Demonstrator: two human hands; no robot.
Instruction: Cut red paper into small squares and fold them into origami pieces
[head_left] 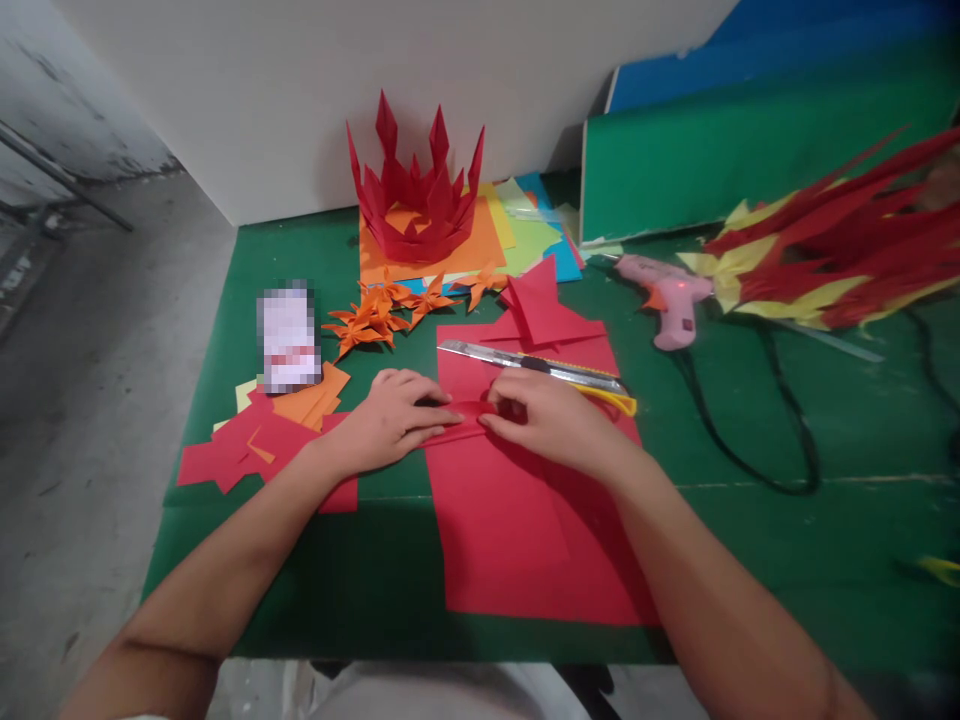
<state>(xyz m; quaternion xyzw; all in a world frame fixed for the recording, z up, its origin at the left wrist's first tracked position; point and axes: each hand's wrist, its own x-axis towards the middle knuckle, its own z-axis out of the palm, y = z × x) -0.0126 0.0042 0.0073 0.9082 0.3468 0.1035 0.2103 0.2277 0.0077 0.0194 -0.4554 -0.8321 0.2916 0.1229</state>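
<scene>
My left hand (394,420) and my right hand (551,415) meet over a small folded piece of red paper (471,412), holding it between their fingertips. The left fingers press along its left end. The right thumb and fingers pinch its right end. Beneath it lie large red paper sheets (510,540). Just beyond my right hand, a utility knife (536,366) lies across the sheets, with a yellow handle loop (621,402) at its right end. A folded red paper shape (536,305) rests at the sheets' far edge.
A red paper crown (420,235) stands on coloured sheets at the back. Orange paper flowers (375,322), a blurred-out white rectangle (289,330) and red scraps (247,445) are at left. At right are a pink glue gun (671,295) with a cord and a red-yellow paper piece (825,250).
</scene>
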